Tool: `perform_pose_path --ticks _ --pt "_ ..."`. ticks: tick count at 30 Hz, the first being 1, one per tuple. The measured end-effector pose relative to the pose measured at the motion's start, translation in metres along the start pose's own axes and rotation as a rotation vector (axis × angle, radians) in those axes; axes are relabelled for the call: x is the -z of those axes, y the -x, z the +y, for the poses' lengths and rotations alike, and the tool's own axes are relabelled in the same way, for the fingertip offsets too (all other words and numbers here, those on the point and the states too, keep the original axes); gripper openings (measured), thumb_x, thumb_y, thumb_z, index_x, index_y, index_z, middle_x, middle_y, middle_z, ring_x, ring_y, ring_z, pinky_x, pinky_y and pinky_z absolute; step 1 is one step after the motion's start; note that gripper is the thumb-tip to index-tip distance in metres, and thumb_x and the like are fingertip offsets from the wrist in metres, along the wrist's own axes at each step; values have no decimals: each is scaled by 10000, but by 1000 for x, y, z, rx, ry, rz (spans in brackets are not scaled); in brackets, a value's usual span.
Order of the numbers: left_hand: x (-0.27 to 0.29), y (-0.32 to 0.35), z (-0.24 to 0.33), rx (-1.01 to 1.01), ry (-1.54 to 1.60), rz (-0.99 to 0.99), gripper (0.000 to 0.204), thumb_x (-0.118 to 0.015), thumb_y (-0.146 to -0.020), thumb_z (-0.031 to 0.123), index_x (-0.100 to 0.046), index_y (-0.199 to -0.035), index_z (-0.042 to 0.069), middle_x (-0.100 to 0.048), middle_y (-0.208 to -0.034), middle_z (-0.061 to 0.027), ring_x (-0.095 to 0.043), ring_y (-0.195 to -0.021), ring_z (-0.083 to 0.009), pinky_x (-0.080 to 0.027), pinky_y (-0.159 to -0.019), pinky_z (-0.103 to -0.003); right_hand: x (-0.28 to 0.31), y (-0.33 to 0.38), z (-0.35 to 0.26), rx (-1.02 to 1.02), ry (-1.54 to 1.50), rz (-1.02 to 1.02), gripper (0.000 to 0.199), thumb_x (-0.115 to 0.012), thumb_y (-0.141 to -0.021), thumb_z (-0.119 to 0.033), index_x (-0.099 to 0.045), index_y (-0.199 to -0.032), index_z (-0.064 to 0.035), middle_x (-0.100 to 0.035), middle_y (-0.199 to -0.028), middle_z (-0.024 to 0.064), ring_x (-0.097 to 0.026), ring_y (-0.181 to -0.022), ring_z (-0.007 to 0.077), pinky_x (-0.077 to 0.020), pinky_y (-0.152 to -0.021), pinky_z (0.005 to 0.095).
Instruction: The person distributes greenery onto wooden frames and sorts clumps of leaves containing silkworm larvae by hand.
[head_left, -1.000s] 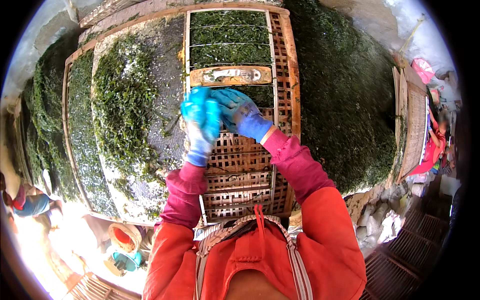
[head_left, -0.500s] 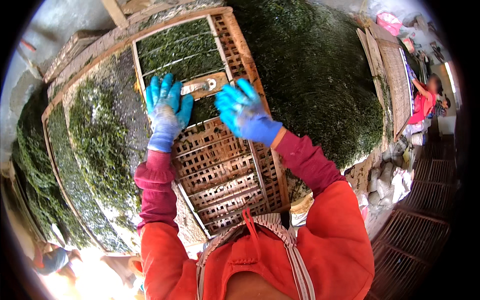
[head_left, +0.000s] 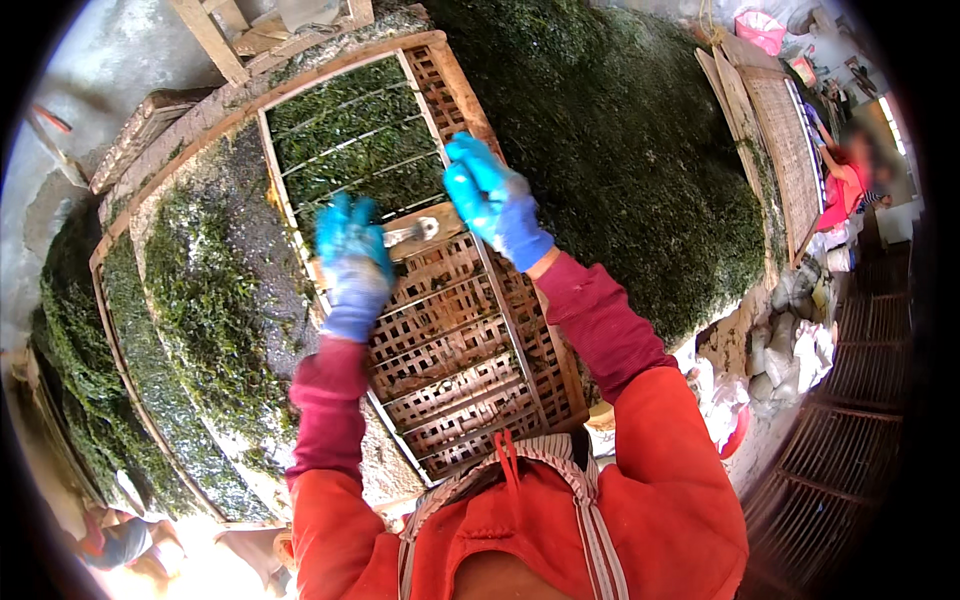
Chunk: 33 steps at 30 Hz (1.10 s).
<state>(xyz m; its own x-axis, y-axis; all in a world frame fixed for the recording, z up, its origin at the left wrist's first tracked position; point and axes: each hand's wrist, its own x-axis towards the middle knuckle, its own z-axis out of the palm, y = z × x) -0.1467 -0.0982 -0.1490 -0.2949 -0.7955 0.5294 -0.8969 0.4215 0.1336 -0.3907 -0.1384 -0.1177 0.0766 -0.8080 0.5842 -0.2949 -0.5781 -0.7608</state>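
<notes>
A thin rectangular frame with cross strips lies on a woven slatted rack. Shredded dark green leafy matter fills its far part. A flat wooden bar with a metal piece lies across the frame, at the near edge of the green layer. My left hand, in a blue glove, is over the bar's left end, its fingers blurred by motion. My right hand, also gloved, is beside the bar's right end, fingers stretched out and nothing visibly held.
A large dark green heap rises to the right. More green matter lies on the left, near a curved wooden edge. Another person in red stands at the far right by an upright woven panel. Stacked slatted racks stand at lower right.
The wooden bar has moved toward me along the frame, baring more green layer behind it. My left hand has come nearer with it; my right hand has shifted slightly away from me, to the bar's end.
</notes>
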Motion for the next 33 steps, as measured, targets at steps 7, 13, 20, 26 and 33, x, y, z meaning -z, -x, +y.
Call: perform_pose_path --ticks 7,13,20,26,33 --pt "-10 -26 -2 296 144 362 430 -571 -1020 132 -533 -1429 5 -582 -1385 -232 -526 -1292 -411 -412 -1115 -472 -74 4 4 241 443 -209 367 -641 -952 -208 -658 -1268 -22 -612 -1374 206 -535 -1348 378 -411 -1141 548" --pt "-27 -23 -22 237 105 154 541 -482 -1070 366 -515 -1438 -29 -549 -1447 -243 -469 -1377 -397 -365 -1157 -471 -94 20 21 248 449 -187 548 -610 -912 -330 -624 -1365 -23 -531 -1505 197 -419 -1457 388 -224 -1253 549" --pt "-36 -41 -6 330 -54 100 485 -683 -989 224 -576 -1413 15 -589 -1411 -197 -588 -1272 -336 -486 -1054 -449 70 82 38 271 274 114 421 -678 -891 -111 -631 -1307 -68 -605 -1372 170 -568 -1299 355 -461 -1119 519" --pt "-102 -102 266 -374 170 -782 1048 -853 -797 377 -239 -1622 173 -312 -1636 -174 -310 -1496 -435 -366 -1155 -587 282 281 77 -192 967 -315 453 -574 -987 -239 -590 -1414 -91 -494 -1547 135 -442 -1447 339 -271 -1250 485" --pt "-269 -252 383 -468 -201 -852 1077 -628 -849 -11 -26 -1652 380 53 -1739 -99 -176 -1544 -492 -463 -1044 -666 292 306 89 -241 828 -307 423 -542 -985 -254 -634 -1360 -78 -526 -1523 126 -433 -1457 311 -293 -1248 476"
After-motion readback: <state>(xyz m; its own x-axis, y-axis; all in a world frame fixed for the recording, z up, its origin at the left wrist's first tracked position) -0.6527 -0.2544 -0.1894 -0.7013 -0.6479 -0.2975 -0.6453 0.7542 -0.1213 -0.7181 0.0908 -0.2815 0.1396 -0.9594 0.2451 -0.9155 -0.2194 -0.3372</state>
